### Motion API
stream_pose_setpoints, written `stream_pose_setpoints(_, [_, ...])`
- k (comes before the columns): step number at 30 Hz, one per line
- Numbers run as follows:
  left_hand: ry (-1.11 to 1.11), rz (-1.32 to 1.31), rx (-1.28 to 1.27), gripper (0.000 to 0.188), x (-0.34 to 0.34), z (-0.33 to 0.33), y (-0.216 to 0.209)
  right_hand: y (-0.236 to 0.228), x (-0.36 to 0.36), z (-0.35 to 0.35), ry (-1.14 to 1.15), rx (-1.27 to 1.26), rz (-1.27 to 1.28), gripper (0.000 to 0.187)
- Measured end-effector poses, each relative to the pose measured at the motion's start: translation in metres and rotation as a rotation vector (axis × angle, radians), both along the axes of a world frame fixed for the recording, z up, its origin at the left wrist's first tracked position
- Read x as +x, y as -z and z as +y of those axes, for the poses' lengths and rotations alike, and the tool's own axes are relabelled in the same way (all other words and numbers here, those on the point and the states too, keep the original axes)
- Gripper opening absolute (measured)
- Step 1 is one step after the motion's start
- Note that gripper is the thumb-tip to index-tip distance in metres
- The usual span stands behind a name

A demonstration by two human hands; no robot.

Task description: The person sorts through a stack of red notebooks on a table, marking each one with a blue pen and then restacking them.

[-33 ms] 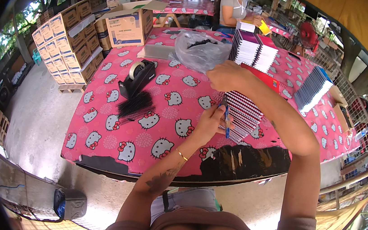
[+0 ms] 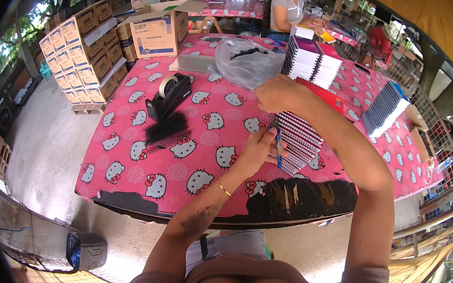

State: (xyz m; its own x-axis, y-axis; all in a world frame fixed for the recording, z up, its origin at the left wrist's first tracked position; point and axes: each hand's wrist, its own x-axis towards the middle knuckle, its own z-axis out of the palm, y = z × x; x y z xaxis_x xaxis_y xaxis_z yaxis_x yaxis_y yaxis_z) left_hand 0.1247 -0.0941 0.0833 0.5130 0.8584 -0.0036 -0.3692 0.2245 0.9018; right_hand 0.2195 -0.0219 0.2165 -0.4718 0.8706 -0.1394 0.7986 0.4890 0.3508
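My left hand (image 2: 262,148) is closed around a small blue-handled hand tool (image 2: 279,150), its dark tip pointing away from me. I cannot tell whether it is pliers or scissors. That hand sits at the left edge of a fanned stack of spiral-bound notebooks (image 2: 301,144) with dark red and white edges. Reaching over the far end of the stack, my right hand (image 2: 277,94) has its fingers curled in, and whatever they pinch is hidden. Just beyond it lies a clear plastic bag (image 2: 246,65) with dark contents. A red notebook cover (image 2: 321,96) shows behind my right forearm.
On the pink patterned table (image 2: 150,127) are a black tape dispenser (image 2: 170,99), a pile of black binding coils (image 2: 167,130), upright notebook stacks (image 2: 302,61) and blue-covered notebooks (image 2: 385,109). An open carton (image 2: 158,33) and stacked boxes (image 2: 83,50) stand left. A co-worker (image 2: 285,14) stands across.
The co-worker's hands and the yellow item have shifted slightly lower. My own hands, the tool and the notebooks look practically the same.
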Motion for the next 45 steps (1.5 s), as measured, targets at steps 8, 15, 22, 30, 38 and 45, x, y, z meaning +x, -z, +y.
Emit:
stream_pose_setpoints(8, [0.052, 0.083, 0.071, 0.038, 0.001, 0.009, 0.001, 0.006, 0.009, 0.001, -0.057, -0.017, -0.084, 0.022])
stream_pose_setpoints(15, [0.009, 0.047, 0.015, 0.039, 0.001, 0.0, 0.014, 0.007, -0.002, -0.002, -0.064, -0.032, -0.127, 0.021])
stream_pose_setpoints(22, [0.018, 0.055, 0.015, 0.04, 0.002, 0.0, 0.01, 0.01, 0.003, -0.001, -0.044, -0.065, -0.169, 0.02])
stream_pose_setpoints(30, [0.08, 0.158, 0.077, 0.039, -0.005, 0.001, 0.01, 0.013, 0.005, -0.001, -0.049, -0.022, -0.165, 0.016])
stream_pose_setpoints(38, [0.015, 0.079, 0.019, 0.038, 0.001, -0.005, 0.016, 0.021, -0.007, -0.002, -0.015, -0.064, -0.21, 0.02])
stream_pose_setpoints(45, [0.012, 0.134, 0.055, 0.038, 0.003, -0.001, 0.016, 0.022, -0.002, -0.002, -0.056, -0.09, -0.225, 0.021])
